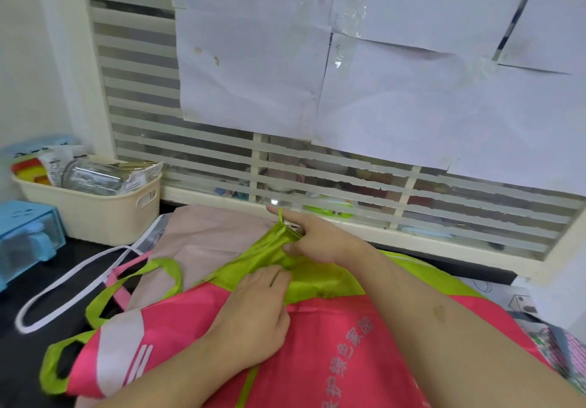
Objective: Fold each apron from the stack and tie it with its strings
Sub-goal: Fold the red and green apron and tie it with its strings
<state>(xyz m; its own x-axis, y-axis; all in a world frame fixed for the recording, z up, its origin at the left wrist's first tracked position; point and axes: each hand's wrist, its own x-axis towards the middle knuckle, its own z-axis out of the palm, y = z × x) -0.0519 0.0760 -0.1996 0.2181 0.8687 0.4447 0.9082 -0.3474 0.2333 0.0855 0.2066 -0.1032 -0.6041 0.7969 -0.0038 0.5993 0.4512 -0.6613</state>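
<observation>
A pink apron with lime-green trim (333,344) lies spread over the stack in front of me. Its green top part (269,258) is bunched up near the window sill. My right hand (314,236) pinches that bunched green cloth, index finger stretched out toward the sill, and a thin green string (280,217) sticks up beside the finger. My left hand (257,312) presses down on the apron where pink meets green, its fingertips curled into the green fold. Green neck loops (104,299) trail off to the left. A pale pink apron (203,236) lies underneath.
A cream basket (95,211) with a jar and packets stands at the back left, beside a blue plastic box (25,236). A white strap loop (66,284) lies on the dark table. The slatted window with taped paper sheets (380,58) rises right behind the work area.
</observation>
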